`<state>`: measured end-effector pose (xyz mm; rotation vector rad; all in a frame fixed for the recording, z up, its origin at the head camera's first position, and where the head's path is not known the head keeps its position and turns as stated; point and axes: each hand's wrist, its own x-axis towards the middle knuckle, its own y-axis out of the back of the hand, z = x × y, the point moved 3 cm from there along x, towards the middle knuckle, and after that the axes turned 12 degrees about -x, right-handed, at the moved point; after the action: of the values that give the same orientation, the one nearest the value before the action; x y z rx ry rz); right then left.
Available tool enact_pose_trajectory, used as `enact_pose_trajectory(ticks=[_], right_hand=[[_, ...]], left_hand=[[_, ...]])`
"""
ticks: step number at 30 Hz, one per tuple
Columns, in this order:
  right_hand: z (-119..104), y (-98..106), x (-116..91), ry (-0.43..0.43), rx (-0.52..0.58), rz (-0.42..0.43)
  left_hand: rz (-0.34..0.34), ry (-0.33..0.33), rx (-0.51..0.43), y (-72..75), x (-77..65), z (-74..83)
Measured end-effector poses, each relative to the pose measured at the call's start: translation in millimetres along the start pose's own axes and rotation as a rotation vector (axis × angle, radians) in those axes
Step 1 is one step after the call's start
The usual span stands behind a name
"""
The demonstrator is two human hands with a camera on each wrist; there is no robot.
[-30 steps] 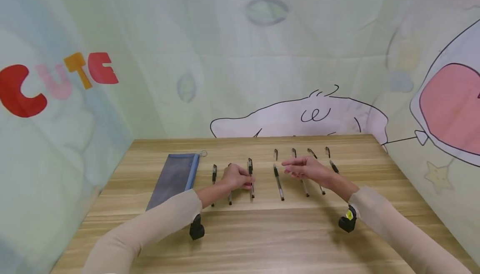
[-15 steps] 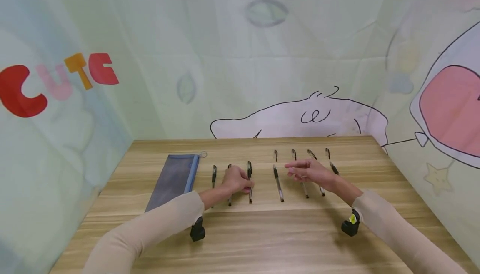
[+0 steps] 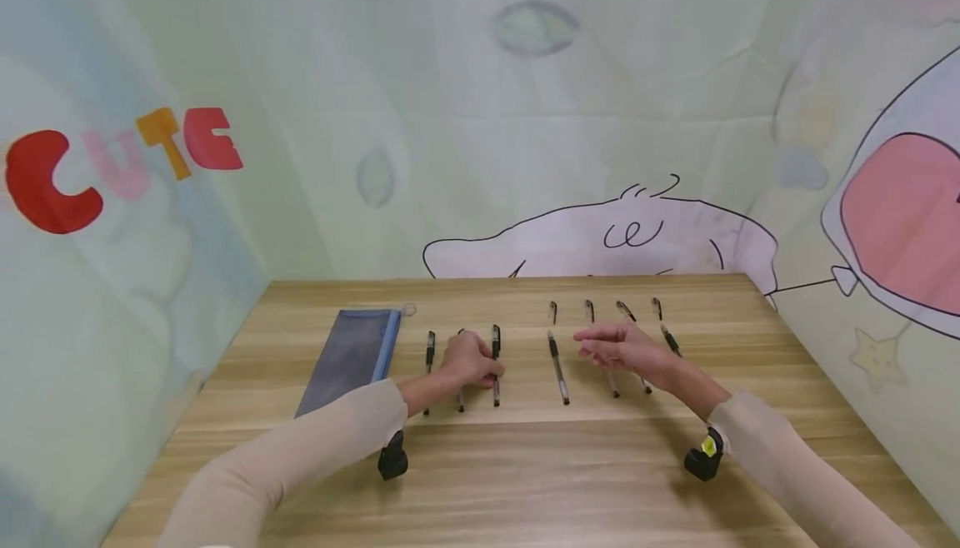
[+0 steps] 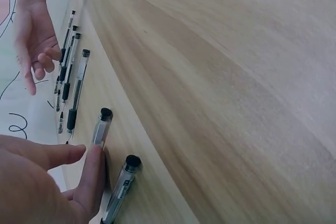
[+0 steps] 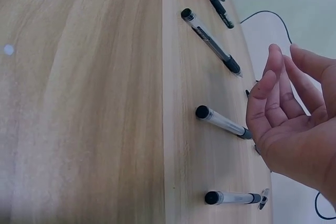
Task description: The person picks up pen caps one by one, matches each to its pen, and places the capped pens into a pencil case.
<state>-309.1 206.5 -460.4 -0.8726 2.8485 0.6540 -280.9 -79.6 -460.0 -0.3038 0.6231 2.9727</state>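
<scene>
My left hand [image 3: 468,359] pinches a capped black gel pen [image 3: 496,340] between thumb and fingers, the pen lying on the table. Two more capped pens lie to its left: the outer pen [image 3: 430,350] and a pen [image 3: 461,403] partly covered by the hand. My right hand [image 3: 628,351] hovers with relaxed fingers over the uncapped pens, holding nothing. Nearest to its fingertips is an uncapped pen [image 3: 558,369]. In the right wrist view, another uncapped pen [image 5: 223,123] lies beneath the hand. Several loose caps [image 3: 553,311] lie in a row behind the uncapped pens.
A blue-grey zip pouch [image 3: 348,356] with a ring on its zipper lies at the left of the wooden table [image 3: 525,481]. A printed curtain [image 3: 337,115] stands around the back and sides. Dark wrist cameras [image 3: 392,456] hang below both sleeves.
My left hand has shifted the pinched pen slightly left and toward me, and it lies straighter. The right hand has drawn a little to the right, away from the nearest uncapped pen.
</scene>
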Motion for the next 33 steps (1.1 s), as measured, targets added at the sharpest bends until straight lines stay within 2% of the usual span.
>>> enact_pose_trajectory(ticks=[6, 11, 15, 22, 25, 30, 33], right_hand=[[5, 5, -7, 0.005, 0.025, -0.002], [5, 7, -10, -0.015, 0.03, -0.01], [4, 8, -11, -0.035, 0.024, -0.006], [5, 15, -12, -0.052, -0.007, 0.022], [6, 20, -11, -0.052, -0.025, 0.036], [7, 24, -12, -0.059, -0.052, 0.041], [8, 25, -13, -0.064, -0.057, 0.04]], left_hand=[[-0.016, 0.029, -0.039, 1.5, -2.7, 6.4], [-0.055, 0.044, -0.146, 2.4, -10.1, 11.3], [-0.108, 0.055, -0.227, -2.7, -13.0, 15.3], [-0.194, 0.084, -0.394, -21.4, -0.4, 16.4], [-0.226, 0.093, -0.388, -30.8, 4.9, 16.0], [-0.351, 0.136, -0.359, -50.1, 9.5, 19.9], [-0.366, 0.135, -0.362, -62.5, 11.9, 22.4]])
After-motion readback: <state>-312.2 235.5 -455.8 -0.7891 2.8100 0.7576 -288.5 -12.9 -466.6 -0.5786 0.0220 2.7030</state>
